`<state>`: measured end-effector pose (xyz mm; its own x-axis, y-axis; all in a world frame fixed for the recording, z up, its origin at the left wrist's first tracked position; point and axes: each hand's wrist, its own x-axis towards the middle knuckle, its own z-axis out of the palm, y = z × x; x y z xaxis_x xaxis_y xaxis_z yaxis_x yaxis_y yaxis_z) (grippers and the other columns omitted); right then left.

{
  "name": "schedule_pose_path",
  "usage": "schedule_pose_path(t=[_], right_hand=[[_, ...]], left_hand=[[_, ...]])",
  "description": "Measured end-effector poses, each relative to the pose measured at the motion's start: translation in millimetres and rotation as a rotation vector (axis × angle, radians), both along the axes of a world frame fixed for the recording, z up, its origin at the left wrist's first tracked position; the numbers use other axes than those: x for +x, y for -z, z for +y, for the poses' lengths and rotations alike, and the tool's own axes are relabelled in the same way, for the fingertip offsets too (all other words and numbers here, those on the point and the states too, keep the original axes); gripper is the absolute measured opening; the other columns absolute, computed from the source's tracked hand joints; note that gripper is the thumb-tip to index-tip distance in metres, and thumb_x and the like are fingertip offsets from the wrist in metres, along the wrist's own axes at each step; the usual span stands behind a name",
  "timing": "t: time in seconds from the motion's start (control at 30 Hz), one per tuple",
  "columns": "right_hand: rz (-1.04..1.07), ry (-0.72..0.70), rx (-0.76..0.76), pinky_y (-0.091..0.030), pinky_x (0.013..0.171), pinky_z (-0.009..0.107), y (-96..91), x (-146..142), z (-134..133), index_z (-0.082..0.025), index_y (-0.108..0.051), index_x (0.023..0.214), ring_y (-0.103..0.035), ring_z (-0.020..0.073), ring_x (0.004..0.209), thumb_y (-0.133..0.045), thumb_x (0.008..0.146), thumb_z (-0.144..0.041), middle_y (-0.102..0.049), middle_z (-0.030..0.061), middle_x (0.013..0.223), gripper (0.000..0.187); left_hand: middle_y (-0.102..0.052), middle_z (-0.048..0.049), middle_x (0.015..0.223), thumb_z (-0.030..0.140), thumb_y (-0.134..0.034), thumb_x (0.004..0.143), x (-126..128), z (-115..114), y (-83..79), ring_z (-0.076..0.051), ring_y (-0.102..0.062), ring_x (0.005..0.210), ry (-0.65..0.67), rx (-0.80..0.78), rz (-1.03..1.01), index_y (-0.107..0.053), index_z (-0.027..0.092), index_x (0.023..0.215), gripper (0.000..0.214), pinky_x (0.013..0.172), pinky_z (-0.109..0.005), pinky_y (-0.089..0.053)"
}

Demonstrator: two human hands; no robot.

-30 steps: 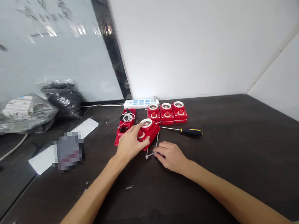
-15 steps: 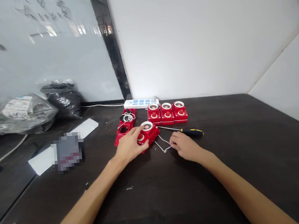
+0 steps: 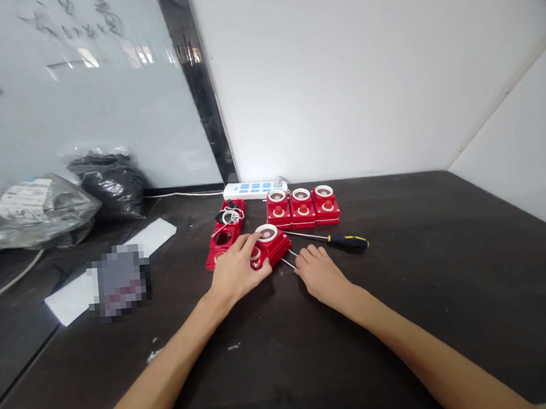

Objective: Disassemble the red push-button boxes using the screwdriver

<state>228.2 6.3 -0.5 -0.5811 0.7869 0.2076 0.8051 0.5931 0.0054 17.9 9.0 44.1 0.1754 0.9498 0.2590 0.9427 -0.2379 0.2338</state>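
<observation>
My left hand (image 3: 234,268) grips a red alarm box (image 3: 275,247) from its left side, thumb at the near edge and fingers on top. The box has a white ring around a round centre and lies turned at an angle on the table. From its right side come thin white wires (image 3: 288,263). My right hand (image 3: 319,272) is closed on these wires, close beside the box, and it covers their ends. A screwdriver (image 3: 348,241) with a black and yellow handle lies just beyond my right hand, its shaft pointing toward the box.
Three similar red alarm boxes (image 3: 303,210) stand in a row at the back, before a white power strip (image 3: 255,189). Opened red housings (image 3: 223,236) with loose white wire lie left of the held box. Farther left are white paper (image 3: 69,301) and plastic bags (image 3: 107,182).
My right hand has moved left, closer to the box, and now covers more of the wires. The left hand keeps its hold on the box. The view has shifted slightly.
</observation>
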Motion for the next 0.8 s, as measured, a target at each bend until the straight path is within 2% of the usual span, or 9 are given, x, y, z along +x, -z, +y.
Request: schedule_pose_path(t=[0.13, 0.27, 0.33, 0.43, 0.53, 0.6, 0.63, 0.7, 0.8], right_hand=[[0.000, -0.001, -0.047, -0.036, 0.074, 0.039, -1.5, 16.2, 2.9, -0.015, -0.062, 0.089, -0.051, 0.0277, 0.089, -0.051, 0.093, -0.015, -0.063, 0.0140, 0.091, 0.011], [0.258, -0.075, -0.192, -0.037, 0.077, 0.035, -13.3, 39.8, 12.7, -0.018, -0.055, 0.085, -0.051, 0.0219, 0.085, -0.045, 0.096, -0.015, -0.062, 0.0073, 0.088, 0.015], [0.445, -0.094, -0.271, -0.038, 0.079, 0.033, -21.4, 46.7, 16.9, -0.019, -0.052, 0.082, -0.051, 0.0193, 0.082, -0.043, 0.097, -0.016, -0.061, 0.0048, 0.085, 0.017], [0.725, -0.064, -0.417, -0.041, 0.076, 0.031, -30.8, 47.1, 17.1, -0.020, -0.052, 0.083, -0.054, 0.0173, 0.079, -0.042, 0.098, -0.023, -0.060, 0.0026, 0.082, 0.018], [0.892, -0.077, -0.518, -0.043, 0.078, 0.031, -34.3, 38.1, 10.4, -0.020, -0.056, 0.084, -0.057, 0.0170, 0.081, -0.041, 0.099, -0.031, -0.063, 0.0030, 0.085, 0.024], [0.927, -0.090, -0.533, -0.043, 0.079, 0.031, -34.3, 29.7, 4.4, -0.019, -0.058, 0.084, -0.057, 0.0168, 0.081, -0.042, 0.099, -0.033, -0.064, 0.0030, 0.085, 0.026], [0.935, -0.097, -0.531, -0.043, 0.078, 0.030, -34.1, 25.4, 1.4, -0.019, -0.059, 0.083, -0.057, 0.0164, 0.079, -0.043, 0.099, -0.033, -0.064, 0.0026, 0.084, 0.026], [0.957, -0.117, -0.530, -0.044, 0.075, 0.029, -33.9, 17.6, -3.6, -0.020, -0.058, 0.081, -0.058, 0.0156, 0.075, -0.045, 0.098, -0.032, -0.064, 0.0013, 0.079, 0.024], [1.024, -0.126, -0.490, -0.045, 0.074, 0.029, -35.1, 10.4, -7.9, -0.021, -0.057, 0.079, -0.061, 0.0157, 0.071, -0.051, 0.096, -0.029, -0.065, -0.0004, 0.072, 0.020]], left_hand=[[-0.062, -0.0044, 0.126, 0.038, -0.059, 0.081, -4.4, 1.7, -1.1, -0.024, -0.066, 0.095, -0.038, 0.019, -0.022, -0.052, 0.026, 0.132, 0.053, 0.076, -0.034, -0.053], [-0.061, -0.0042, 0.127, 0.038, -0.059, 0.080, -9.6, 4.2, 0.8, -0.024, -0.067, 0.093, -0.027, -0.013, -0.032, -0.052, 0.027, 0.132, 0.053, 0.076, -0.035, -0.053], [-0.059, -0.0050, 0.130, 0.039, -0.060, 0.080, -12.5, 5.6, 2.5, -0.025, -0.066, 0.098, 0.019, -0.029, -0.033, -0.051, 0.027, 0.132, 0.054, 0.078, -0.035, -0.053], [-0.057, -0.0055, 0.134, 0.039, -0.060, 0.081, -15.6, 7.2, 4.3, -0.025, -0.064, 0.105, 0.157, -0.037, -0.022, -0.049, 0.027, 0.135, 0.056, 0.082, -0.035, -0.053], [-0.059, -0.0077, 0.134, 0.041, -0.060, 0.085, -11.9, 4.5, 3.3, -0.029, -0.056, 0.119, 0.269, 0.059, -0.054, -0.055, 0.024, 0.132, 0.050, 0.100, -0.044, -0.045], [-0.062, -0.0090, 0.130, 0.044, -0.062, 0.087, -3.6, -1.5, 1.3, -0.031, -0.051, 0.125, 0.277, 0.146, -0.183, -0.063, 0.022, 0.125, 0.044, 0.107, -0.049, -0.038], [-0.064, -0.0090, 0.126, 0.044, -0.064, 0.086, 2.1, -5.7, 0.3, -0.030, -0.052, 0.123, 0.276, 0.156, -0.291, -0.066, 0.022, 0.121, 0.041, 0.106, -0.048, -0.039], [-0.069, -0.0079, 0.117, 0.042, -0.067, 0.086, 15.3, -14.6, -1.3, -0.026, -0.061, 0.110, 0.327, 0.052, -0.576, -0.068, 0.022, 0.118, 0.038, 0.097, -0.041, -0.046], [-0.074, -0.0065, 0.087, 0.039, -0.064, 0.088, 32.1, -23.2, -2.4, -0.019, -0.067, 0.080, 0.308, -0.150, -1.001, -0.075, 0.018, 0.093, 0.025, 0.076, -0.031, -0.052]])
